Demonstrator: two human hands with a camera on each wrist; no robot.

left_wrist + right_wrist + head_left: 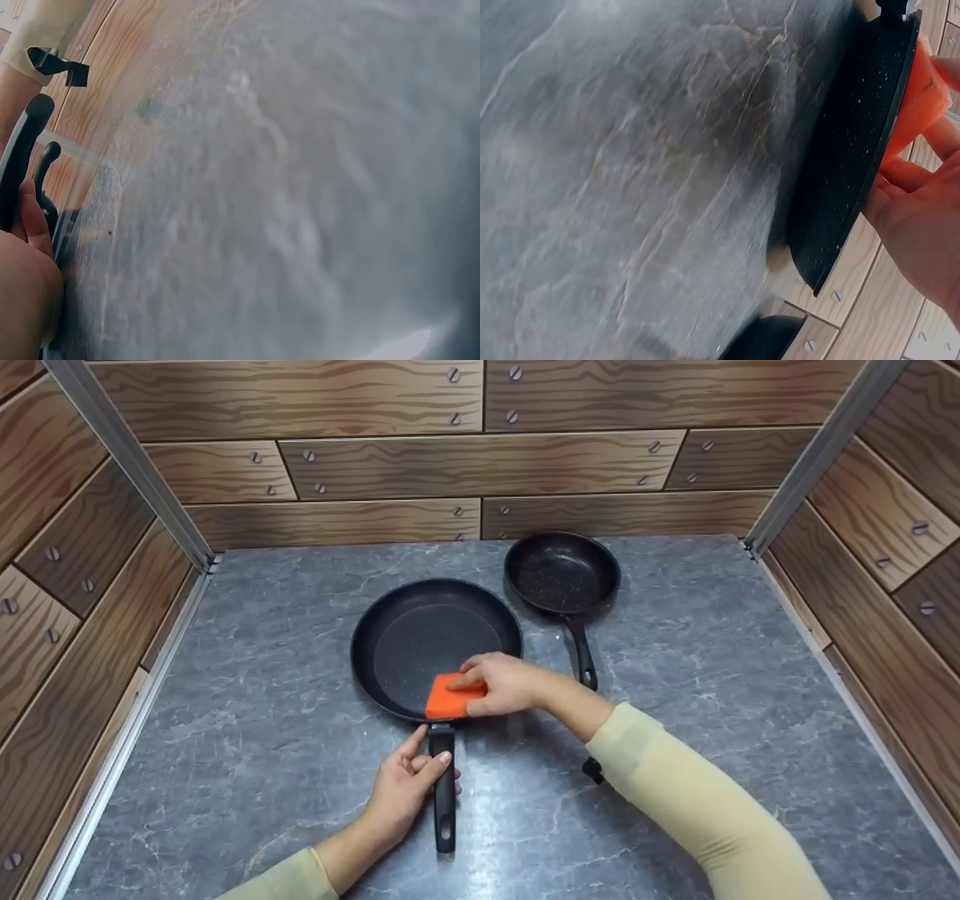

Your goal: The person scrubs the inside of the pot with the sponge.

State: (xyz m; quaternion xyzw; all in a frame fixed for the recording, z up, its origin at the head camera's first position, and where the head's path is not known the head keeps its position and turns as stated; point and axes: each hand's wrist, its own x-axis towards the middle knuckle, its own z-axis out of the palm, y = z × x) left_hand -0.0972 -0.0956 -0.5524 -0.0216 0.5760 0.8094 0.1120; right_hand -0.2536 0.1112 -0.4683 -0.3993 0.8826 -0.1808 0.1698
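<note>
A large black frying pan (420,637) lies on the table with its handle (445,810) toward the near side. My left hand (405,784) grips that handle near the pan's rim, thumb on top; the left wrist view shows the fingers around the dark handle (22,150). In my right hand (506,682) is an orange sponge (446,696), pinched between thumb and fingers at the near inner edge of the pan. From the right wrist view, the sponge (922,101) shows above the rim of the speckled pan side (847,150).
A smaller black frying pan (562,574) stands at the back right, its handle (581,656) pointing toward the near side beside my right forearm. Wood-patterned panels (480,465) enclose the grey marbled table (247,697) at the back and both sides.
</note>
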